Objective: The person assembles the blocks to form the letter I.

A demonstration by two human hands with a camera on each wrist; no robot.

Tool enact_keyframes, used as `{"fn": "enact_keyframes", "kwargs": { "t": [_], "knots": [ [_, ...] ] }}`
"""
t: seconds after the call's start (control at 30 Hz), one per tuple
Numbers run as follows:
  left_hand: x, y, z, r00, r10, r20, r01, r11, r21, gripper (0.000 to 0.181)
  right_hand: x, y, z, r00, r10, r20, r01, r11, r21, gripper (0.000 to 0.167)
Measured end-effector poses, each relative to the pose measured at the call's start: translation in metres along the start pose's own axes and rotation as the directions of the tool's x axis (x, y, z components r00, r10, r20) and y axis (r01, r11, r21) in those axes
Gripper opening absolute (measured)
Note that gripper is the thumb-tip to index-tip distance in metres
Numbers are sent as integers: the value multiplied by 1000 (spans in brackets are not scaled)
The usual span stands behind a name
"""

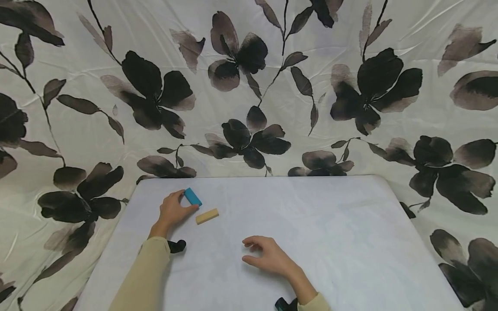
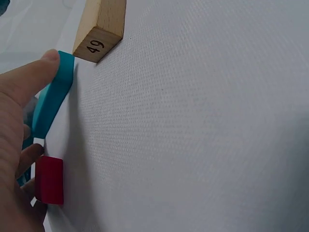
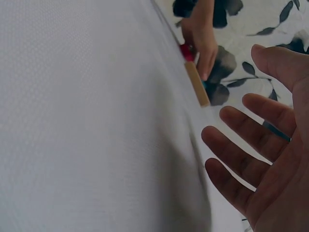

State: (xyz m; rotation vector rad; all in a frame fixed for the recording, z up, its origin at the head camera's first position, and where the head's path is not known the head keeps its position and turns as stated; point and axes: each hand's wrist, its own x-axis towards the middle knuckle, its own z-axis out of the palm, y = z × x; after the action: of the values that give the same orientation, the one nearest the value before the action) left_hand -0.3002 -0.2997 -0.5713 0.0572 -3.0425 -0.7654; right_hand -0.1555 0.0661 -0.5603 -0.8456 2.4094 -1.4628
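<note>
My left hand (image 1: 173,210) is at the far left of the white table, pinching a blue block (image 1: 193,196) between thumb and fingers. In the left wrist view the thumb lies against one end of the blue block (image 2: 54,96). A red block (image 2: 49,180) sits by the lower fingers there; the hand hides it in the head view. Just nearer than the blue block lies a wooden block (image 1: 207,216), whose end reads "49" in the left wrist view. My right hand (image 1: 268,257) hovers over the middle front with loosely bent, spread fingers, holding nothing.
The white table (image 1: 330,216) ends at a far edge against a floral cloth (image 1: 241,99). Black wrist gear (image 1: 177,246) juts from the left sleeve, and another dark piece (image 1: 285,304) is at the right wrist.
</note>
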Motion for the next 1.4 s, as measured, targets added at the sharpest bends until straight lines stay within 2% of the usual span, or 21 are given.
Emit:
{"fn": "enact_keyframes", "kwargs": {
  "t": [0.4, 0.77, 1.4],
  "knots": [
    [2, 5, -4, 999, -29, 31, 29, 999, 14, 104, -5, -1, 7, 999, 41, -5, -41, 999, 16, 46],
    [6, 10, -6, 996, -56, 76, 52, 997, 51, 105, -6, 2, 6, 1000, 21, -15, -20, 1000, 4, 45],
    [-5, 12, -10, 1000, -12, 0, 12, 999, -44, 99, 1, 8, -6, 999, 8, -38, -8, 1000, 7, 43]
  ]
}}
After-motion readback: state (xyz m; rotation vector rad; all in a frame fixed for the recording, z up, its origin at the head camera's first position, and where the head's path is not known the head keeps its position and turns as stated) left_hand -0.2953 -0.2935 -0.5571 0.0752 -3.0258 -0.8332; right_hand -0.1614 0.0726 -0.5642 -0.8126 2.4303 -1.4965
